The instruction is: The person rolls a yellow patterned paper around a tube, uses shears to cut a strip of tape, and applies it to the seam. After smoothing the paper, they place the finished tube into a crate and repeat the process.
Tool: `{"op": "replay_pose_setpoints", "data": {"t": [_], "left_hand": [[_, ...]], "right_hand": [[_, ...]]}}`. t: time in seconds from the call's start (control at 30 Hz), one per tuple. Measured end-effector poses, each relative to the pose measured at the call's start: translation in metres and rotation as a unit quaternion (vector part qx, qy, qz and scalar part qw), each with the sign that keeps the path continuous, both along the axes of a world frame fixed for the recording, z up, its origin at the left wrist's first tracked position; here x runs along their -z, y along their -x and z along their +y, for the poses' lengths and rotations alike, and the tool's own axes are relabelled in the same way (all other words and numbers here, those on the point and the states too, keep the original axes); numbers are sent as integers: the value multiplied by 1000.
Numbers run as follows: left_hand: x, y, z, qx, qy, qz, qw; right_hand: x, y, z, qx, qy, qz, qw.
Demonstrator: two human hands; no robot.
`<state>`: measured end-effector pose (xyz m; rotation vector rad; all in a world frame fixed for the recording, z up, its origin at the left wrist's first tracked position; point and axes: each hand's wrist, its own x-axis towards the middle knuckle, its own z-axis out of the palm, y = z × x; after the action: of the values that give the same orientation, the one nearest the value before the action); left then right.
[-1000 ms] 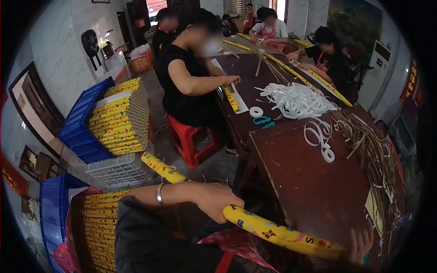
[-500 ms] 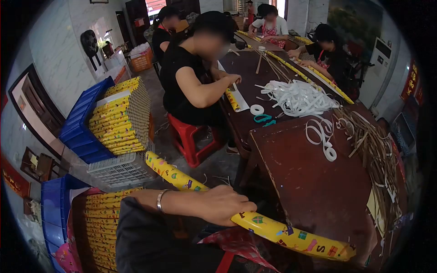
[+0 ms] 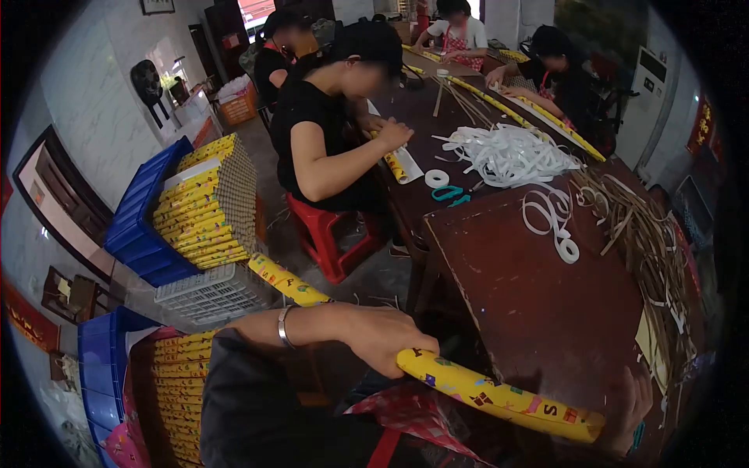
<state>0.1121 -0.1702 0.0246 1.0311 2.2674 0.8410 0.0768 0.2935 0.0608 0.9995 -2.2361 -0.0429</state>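
Observation:
My left hand (image 3: 386, 337), with a metal bracelet at the wrist, is closed around a long yellow wrapped tube (image 3: 491, 394) printed with small coloured pictures and letters. The tube slants from the stacked crates on the left down to the lower right, and my hand and forearm cover part of it. At its lower right end is my right hand (image 3: 630, 409), dim and partly out of sight, its fingers stretched upward beside the tube's tip. Beyond the tube lies the dark red tabletop (image 3: 538, 304).
Blue crates (image 3: 133, 226) of similar yellow tubes stand at left, one on a grey basket (image 3: 211, 295). A co-worker (image 3: 328, 117) sits on a red stool (image 3: 328, 242). White strips (image 3: 507, 160), a tape roll (image 3: 437, 179), teal scissors (image 3: 449, 195) and brown strips (image 3: 624, 210) lie on the table.
My right hand has come into view at the tube's lower right end. My left hand still grips the tube, which has turned slightly about its length.

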Motion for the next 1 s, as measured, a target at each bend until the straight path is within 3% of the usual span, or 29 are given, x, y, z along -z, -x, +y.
{"op": "replay_pose_setpoints", "data": {"t": [0.1, 0.17, 0.2, 0.23, 0.27, 0.3, 0.4, 0.47, 0.5, 0.57, 0.63, 0.7, 0.73, 0.8, 0.83, 0.87, 0.93, 1.0], "left_hand": [[1, 10, 5, 55, -9, -109, 992], [-2, 12, 12, 81, -16, -165, 983], [-6, 10, 15, 38, -10, -101, 994], [-10, 9, 18, -2, -5, -37, 999], [-15, 7, 22, 18, -5, -43, 999], [-20, 3, 25, -33, 29, 70, 997], [-32, -2, 32, -109, 65, 372, 920], [-32, -2, 32, -130, 78, 513, 845], [-33, -1, 31, -122, 72, 509, 849], [-37, 2, 32, -139, 71, 580, 800], [-47, 2, 32, -130, 80, 570, 807], [-59, 6, 32, -124, 82, 398, 905], [-62, 11, 28, -128, 82, 396, 906], [-67, 25, 20, -53, 65, 127, 988], [-65, 31, 16, -16, 42, 20, 999], [-59, 35, 16, -18, 42, 18, 999], [-51, 39, 18, 38, 33, -233, 971], [-52, 37, 24, 35, 18, -188, 981]], "right_hand": [[-11, -4, -4, -76, -1, -20, 997], [-7, -6, 2, -26, 34, -61, 997], [-7, -10, 1, -2, 46, -76, 996], [-15, -13, -11, -4, 135, -147, 980], [-15, -11, -12, 5, 180, -182, 967], [-15, -9, -12, 14, 228, -213, 950], [-4, 0, 3, 65, 227, -128, 963], [-14, 1, -4, 54, 254, -156, 953], [-17, 2, -6, 54, 263, -166, 949], [-23, 1, -15, 81, 292, -244, 921], [-28, -2, -23, 102, 298, -270, 910], [-28, -1, -23, 106, 206, -198, 952], [-29, 0, -22, 106, 174, -172, 964], [-32, -1, -14, 36, 85, -57, 994], [-33, -1, -8, 11, 55, -17, 998], [-30, -4, 3, -16, 36, -16, 999], [-32, -7, 9, -42, 19, -17, 999], [-38, -8, 3, -41, 53, -31, 997]]}}
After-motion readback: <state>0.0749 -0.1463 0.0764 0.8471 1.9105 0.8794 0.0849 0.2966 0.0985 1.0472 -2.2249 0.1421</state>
